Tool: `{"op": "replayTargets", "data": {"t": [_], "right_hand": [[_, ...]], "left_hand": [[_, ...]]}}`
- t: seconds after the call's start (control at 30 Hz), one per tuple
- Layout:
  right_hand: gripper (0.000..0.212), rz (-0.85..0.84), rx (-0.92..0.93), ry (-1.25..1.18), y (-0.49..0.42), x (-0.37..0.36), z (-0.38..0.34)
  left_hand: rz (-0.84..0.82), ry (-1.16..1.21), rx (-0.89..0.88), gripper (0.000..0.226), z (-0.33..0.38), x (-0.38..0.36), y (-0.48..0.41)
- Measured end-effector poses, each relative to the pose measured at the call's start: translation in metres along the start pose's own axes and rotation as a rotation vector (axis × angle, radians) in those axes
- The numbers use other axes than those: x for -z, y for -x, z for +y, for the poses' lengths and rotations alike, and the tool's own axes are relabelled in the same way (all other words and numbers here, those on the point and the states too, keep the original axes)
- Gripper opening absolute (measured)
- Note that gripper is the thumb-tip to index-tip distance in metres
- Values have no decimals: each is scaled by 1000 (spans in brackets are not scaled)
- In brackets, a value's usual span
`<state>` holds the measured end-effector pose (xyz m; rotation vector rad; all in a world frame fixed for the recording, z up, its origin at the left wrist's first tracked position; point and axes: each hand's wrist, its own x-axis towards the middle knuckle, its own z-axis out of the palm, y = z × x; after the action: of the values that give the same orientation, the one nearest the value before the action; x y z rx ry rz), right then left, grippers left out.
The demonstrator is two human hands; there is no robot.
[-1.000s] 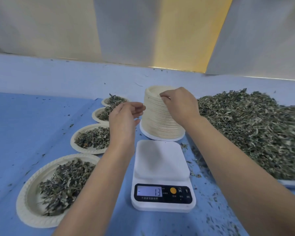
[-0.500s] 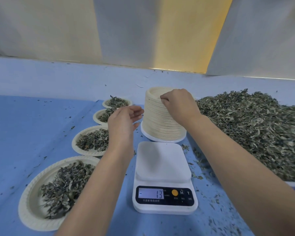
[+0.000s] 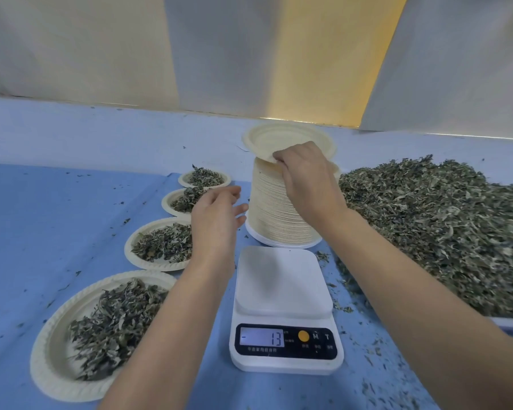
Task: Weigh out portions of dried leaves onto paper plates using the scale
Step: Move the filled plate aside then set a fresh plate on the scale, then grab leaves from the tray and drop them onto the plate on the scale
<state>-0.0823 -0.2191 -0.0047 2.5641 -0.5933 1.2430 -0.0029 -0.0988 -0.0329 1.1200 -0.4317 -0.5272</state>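
Top plate (image 3: 288, 139) now lifted off the stack (image 3: 279, 211), rim pinched by the right hand (image 3: 305, 173); left hand (image 3: 216, 214) open, empty. Likely next: onto the scale (image 3: 282, 291).

A single round cream paper plate (image 3: 288, 140) has come off the top of the tall stack of cream paper plates (image 3: 276, 214). A second ago it lay flush with the rest. Now the right hand (image 3: 305, 179) pinches its near rim and holds it raised and tilted above the stack, its far edge higher. The left hand (image 3: 216, 220), whose fingers were curled together beside the stack, has opened them, and they now reach loosely toward the stack's side.
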Motion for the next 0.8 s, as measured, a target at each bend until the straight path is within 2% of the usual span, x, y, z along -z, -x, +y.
{"op": "replayTargets", "data": {"t": [0.13,0.2,0.37,0.4,0.47,0.53,0.6,0.7,0.8], "right_hand": [[29,193,217,-81,32,3,-22],[28,203,268,-90,49,2,-32],[17,154,279,-138,69,12,-38],[21,119,211,-163,71,16,-36],[42,38,-61,-271,76,25,-30],[53,1,-392,-520,85,32,-21],[50,5,-601,-812,96,34,-12],[39,108,-715,-1008,113,30,-8],[31,181,-797,-1019,127,24,-8]], "left_hand": [[-42,68,49,18,0,2,-2],[-61,135,72,22,1,4,-3],[13,52,-1,21,-3,6,-1],[23,53,-5,21,-3,6,0],[43,39,4,20,-3,7,5],[25,-32,6,17,-6,11,11],[-14,-152,-36,15,-11,17,18],[-45,-216,-91,41,-24,26,27],[-37,-253,-141,35,-35,31,31]]}}
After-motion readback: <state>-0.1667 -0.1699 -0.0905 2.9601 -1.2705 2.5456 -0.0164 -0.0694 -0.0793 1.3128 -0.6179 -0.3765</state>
